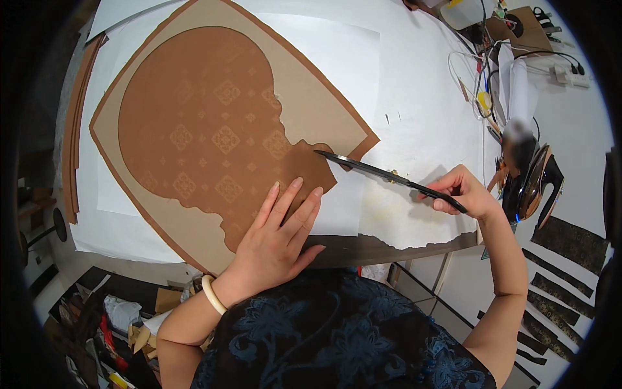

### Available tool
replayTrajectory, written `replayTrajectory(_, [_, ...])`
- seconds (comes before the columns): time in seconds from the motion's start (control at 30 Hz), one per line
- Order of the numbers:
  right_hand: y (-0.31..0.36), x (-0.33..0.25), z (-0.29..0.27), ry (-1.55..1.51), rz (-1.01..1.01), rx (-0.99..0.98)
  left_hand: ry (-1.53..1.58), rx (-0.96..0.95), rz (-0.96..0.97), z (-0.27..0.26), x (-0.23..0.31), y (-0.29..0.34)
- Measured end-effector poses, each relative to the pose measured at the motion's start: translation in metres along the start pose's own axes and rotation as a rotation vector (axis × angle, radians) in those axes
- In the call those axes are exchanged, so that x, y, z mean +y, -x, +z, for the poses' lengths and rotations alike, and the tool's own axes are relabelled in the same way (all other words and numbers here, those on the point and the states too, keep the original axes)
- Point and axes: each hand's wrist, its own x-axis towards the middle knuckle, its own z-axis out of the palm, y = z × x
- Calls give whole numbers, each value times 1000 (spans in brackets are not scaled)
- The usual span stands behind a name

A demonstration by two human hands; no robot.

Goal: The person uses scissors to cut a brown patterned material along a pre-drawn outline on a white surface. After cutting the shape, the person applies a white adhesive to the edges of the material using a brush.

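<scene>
My left hand lies flat with fingers spread on a brown patterned fabric piece, pressing near its narrow lower end. This piece has a rounded top and scalloped sides. Under it is a beige panel with a brown border, set at a slant. My right hand grips the handle end of a long black pair of scissors, seen nearly edge-on. Their pointed tip rests at the fabric's right edge, just past the left fingertips. How far the blades are apart cannot be seen.
White paper covers the worktable. An iron stands at the right, near cables and a power strip. Dark fabric strips lie at the lower right. Brown strips line the left edge. A bin of scraps sits lower left.
</scene>
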Motion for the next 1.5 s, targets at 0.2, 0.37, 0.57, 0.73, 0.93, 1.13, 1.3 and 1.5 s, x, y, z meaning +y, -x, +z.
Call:
replayTrajectory(0.2, [-4, -7, -8, 63, -13, -17, -3, 0, 2, 1, -1, 0])
replayTrajectory(0.37, [-9, -9, -15, 114, -26, -52, -10, 1, 0, 1, 0, 0])
replayTrajectory(0.57, [-14, -11, -14, 99, -45, -56, -16, -2, 3, 0, 0, -1])
replayTrajectory(0.73, [-16, -10, -11, 61, -40, -57, -19, -4, 3, 0, 0, -1])
replayTrajectory(0.93, [-14, 0, -6, 46, -69, -59, -11, -2, 3, 0, 0, -1])
replayTrajectory(1.13, [-6, 7, 11, -13, -52, -26, 15, 2, 3, -2, 0, -1])
replayTrajectory(1.3, [-1, 18, 33, -160, -42, -9, 24, 11, 6, -2, 0, -1])
replayTrajectory(1.5, [6, 32, 64, -395, -18, 0, 35, 19, 11, -1, -1, 0])
